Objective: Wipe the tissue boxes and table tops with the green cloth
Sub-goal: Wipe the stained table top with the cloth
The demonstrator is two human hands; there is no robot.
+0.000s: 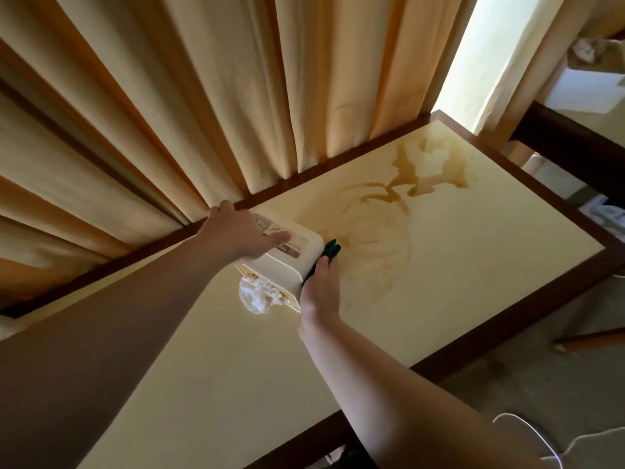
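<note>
near the far left edge of a cream table top point(473, 265) with a dark wooden rim, close to tall yellow curtains point(169, 96): a cream tissue box point(287, 262), tipped onto one side. long axis running from the far left toward the near right, roughly in line with the arms. opening turned toward the viewer, with a crumpled white tissue point(260, 294) spilling out onto the table. printed label facing up, lettering too blurred to read in full.

left hand point(241, 236) laid on top of the box, fingers spread and mostly straight, index finger stretched along the label, thumb reaching toward the table's rim; pressing rather than gripping.

right hand point(319, 292) against the box's right side, pressing a dark green cloth point(330, 250) to that side; cloth bunched and poking out beyond the fingertips at the far corner of the box. fingers hidden behind the hand, so curled or flat cannot be told.

just beyond the cloth: wet brownish swirls and streaks point(389, 238) across the table top, darkest toward the far right corner.

at lower right, on the floor: a thin white cord point(527, 431).
</note>
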